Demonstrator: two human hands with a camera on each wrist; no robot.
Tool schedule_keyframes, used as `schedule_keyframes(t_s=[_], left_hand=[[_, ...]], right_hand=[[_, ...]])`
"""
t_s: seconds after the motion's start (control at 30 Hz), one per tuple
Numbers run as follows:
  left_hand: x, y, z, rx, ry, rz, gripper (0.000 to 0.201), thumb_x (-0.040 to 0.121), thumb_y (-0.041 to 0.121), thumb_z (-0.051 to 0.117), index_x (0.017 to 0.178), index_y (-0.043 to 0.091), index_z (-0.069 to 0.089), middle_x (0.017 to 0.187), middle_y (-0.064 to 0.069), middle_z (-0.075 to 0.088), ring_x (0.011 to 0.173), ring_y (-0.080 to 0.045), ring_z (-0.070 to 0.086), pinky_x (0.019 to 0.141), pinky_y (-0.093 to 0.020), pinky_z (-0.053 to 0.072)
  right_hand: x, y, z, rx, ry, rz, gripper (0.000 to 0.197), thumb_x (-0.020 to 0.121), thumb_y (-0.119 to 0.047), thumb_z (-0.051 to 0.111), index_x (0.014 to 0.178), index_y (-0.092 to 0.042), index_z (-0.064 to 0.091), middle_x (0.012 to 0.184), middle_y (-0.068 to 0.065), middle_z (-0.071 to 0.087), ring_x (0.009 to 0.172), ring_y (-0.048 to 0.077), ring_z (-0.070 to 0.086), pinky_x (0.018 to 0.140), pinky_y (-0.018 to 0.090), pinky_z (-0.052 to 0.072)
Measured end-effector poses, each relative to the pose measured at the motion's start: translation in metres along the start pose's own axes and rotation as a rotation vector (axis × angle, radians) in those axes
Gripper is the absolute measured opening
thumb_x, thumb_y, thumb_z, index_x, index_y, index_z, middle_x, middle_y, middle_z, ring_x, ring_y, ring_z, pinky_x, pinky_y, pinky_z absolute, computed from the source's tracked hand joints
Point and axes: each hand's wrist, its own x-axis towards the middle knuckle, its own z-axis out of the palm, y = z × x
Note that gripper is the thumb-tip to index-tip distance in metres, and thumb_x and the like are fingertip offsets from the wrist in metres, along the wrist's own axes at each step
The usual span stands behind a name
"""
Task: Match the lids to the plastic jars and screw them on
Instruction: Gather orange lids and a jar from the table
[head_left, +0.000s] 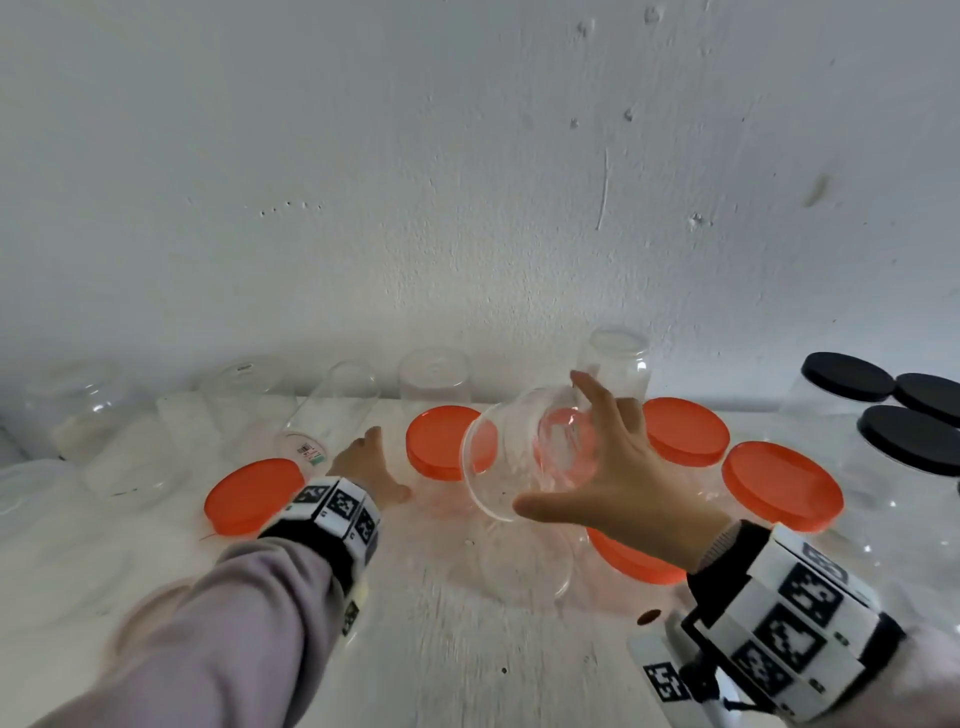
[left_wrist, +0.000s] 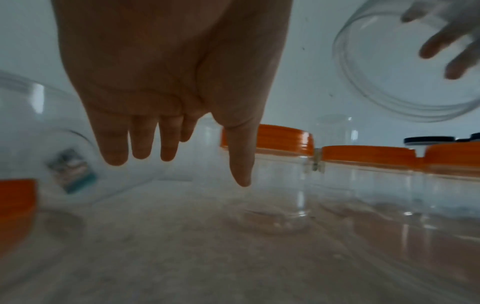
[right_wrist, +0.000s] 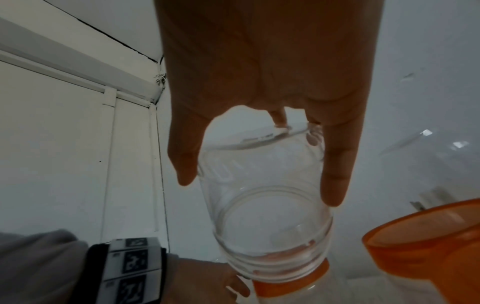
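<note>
My right hand (head_left: 550, 447) grips a clear lidless plastic jar (head_left: 519, 457) in the air, tilted with its mouth toward the left. In the right wrist view, the thumb and fingers (right_wrist: 333, 174) wrap the jar's body (right_wrist: 267, 216). My left hand (head_left: 371, 467) hovers low over the table left of the jar, fingers (left_wrist: 141, 142) straight and holding nothing. The held jar (left_wrist: 405, 67) shows at the upper right of the left wrist view. Several clear jars with orange lids stand around: one (head_left: 254, 493) by my left wrist, one (head_left: 441, 441) behind the held jar, one (head_left: 634, 558) under my right wrist.
More orange-lidded jars (head_left: 685, 431) (head_left: 782, 486) stand at the right. Black-lidded jars (head_left: 847, 376) are at the far right. Lidless clear jars (head_left: 615, 364) (head_left: 434, 379) line the wall; one labelled jar (head_left: 332, 410) lies on its side. The white table (head_left: 441, 649) runs toward me.
</note>
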Motion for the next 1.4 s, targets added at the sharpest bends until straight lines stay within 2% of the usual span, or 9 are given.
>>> schedule_keyframes(t_s=[0.1, 0.27, 0.43, 0.57, 0.67, 0.83, 1.03, 1.27, 1.4], left_hand=[[0.008, -0.028, -0.012, 0.083, 0.046, -0.065, 0.081, 0.079, 0.040, 0.070, 0.139, 0.005, 0.028, 0.139, -0.015, 0.042, 0.127, -0.032, 0.043, 0.103, -0.040, 0.038], [0.016, -0.064, -0.023, 0.181, 0.101, -0.175, 0.057, 0.085, 0.042, 0.061, 0.129, 0.010, 0.043, 0.132, -0.014, 0.044, 0.123, -0.032, 0.042, 0.101, -0.035, 0.037], [0.017, -0.083, -0.025, 0.169, 0.206, -0.320, 0.058, 0.083, 0.043, 0.061, 0.127, 0.012, 0.040, 0.126, -0.014, 0.044, 0.121, -0.033, 0.040, 0.100, -0.041, 0.038], [0.016, -0.094, -0.026, 0.206, 0.165, -0.363, 0.049, 0.089, 0.048, 0.051, 0.126, 0.018, 0.041, 0.127, -0.012, 0.041, 0.121, -0.031, 0.039, 0.104, -0.033, 0.030], [0.019, -0.100, -0.025, 0.083, 0.113, -0.403, 0.066, 0.083, 0.048, 0.063, 0.131, 0.011, 0.038, 0.129, -0.019, 0.038, 0.123, -0.037, 0.040, 0.101, -0.039, 0.035], [0.019, -0.104, -0.028, 0.049, 0.056, -0.416, 0.081, 0.077, 0.053, 0.066, 0.137, 0.011, 0.034, 0.131, -0.025, 0.037, 0.117, -0.040, 0.045, 0.096, -0.040, 0.040], [0.009, -0.105, -0.032, -0.037, 0.058, -0.418, 0.087, 0.074, 0.053, 0.071, 0.136, 0.006, 0.032, 0.131, -0.025, 0.045, 0.119, -0.039, 0.047, 0.094, -0.039, 0.044], [-0.017, -0.098, -0.046, -0.134, 0.098, -0.333, 0.088, 0.076, 0.057, 0.066, 0.139, 0.010, 0.027, 0.131, -0.020, 0.049, 0.120, -0.038, 0.047, 0.096, -0.038, 0.040], [-0.038, -0.088, -0.048, -0.267, 0.091, -0.232, 0.102, 0.060, 0.066, 0.064, 0.138, 0.011, 0.030, 0.125, -0.018, 0.051, 0.111, -0.034, 0.050, 0.091, -0.037, 0.040]], right_hand=[[-0.006, -0.006, 0.011, -0.012, -0.073, -0.019, 0.117, 0.048, -0.062, 0.080, 0.136, -0.058, 0.003, 0.119, -0.014, 0.021, 0.115, 0.011, 0.034, 0.093, 0.023, 0.031], [-0.009, -0.013, 0.028, -0.001, -0.144, -0.038, 0.108, 0.051, -0.057, 0.082, 0.130, -0.055, 0.009, 0.117, -0.012, 0.026, 0.105, 0.003, 0.042, 0.076, 0.011, 0.037], [-0.013, -0.012, 0.038, -0.056, -0.220, -0.041, 0.108, 0.053, -0.060, 0.081, 0.132, -0.051, 0.007, 0.121, -0.014, 0.028, 0.119, 0.008, 0.035, 0.094, 0.023, 0.035], [-0.016, -0.012, 0.044, -0.075, -0.293, -0.022, 0.111, 0.056, -0.060, 0.080, 0.138, -0.042, 0.007, 0.128, -0.020, 0.023, 0.124, 0.007, 0.033, 0.099, 0.023, 0.035], [-0.016, -0.013, 0.050, -0.088, -0.330, -0.025, 0.112, 0.058, -0.057, 0.081, 0.141, -0.038, 0.008, 0.132, -0.022, 0.019, 0.124, 0.008, 0.034, 0.099, 0.023, 0.039], [-0.018, -0.011, 0.057, -0.061, -0.351, -0.032, 0.104, 0.057, -0.054, 0.081, 0.134, -0.051, 0.011, 0.124, -0.015, 0.025, 0.113, 0.008, 0.041, 0.089, 0.021, 0.041], [-0.018, -0.007, 0.067, -0.146, -0.316, -0.021, 0.094, 0.057, -0.062, 0.073, 0.131, -0.031, 0.025, 0.123, -0.018, 0.029, 0.115, 0.007, 0.037, 0.094, 0.024, 0.039], [-0.015, -0.004, 0.081, -0.112, -0.328, 0.041, 0.095, 0.056, -0.062, 0.070, 0.136, -0.031, 0.028, 0.117, -0.012, 0.031, 0.110, 0.011, 0.039, 0.090, 0.026, 0.040], [-0.012, 0.000, 0.086, -0.102, -0.311, 0.065, 0.096, 0.053, -0.063, 0.068, 0.135, -0.028, 0.033, 0.119, -0.011, 0.039, 0.113, 0.011, 0.040, 0.091, 0.028, 0.041]])
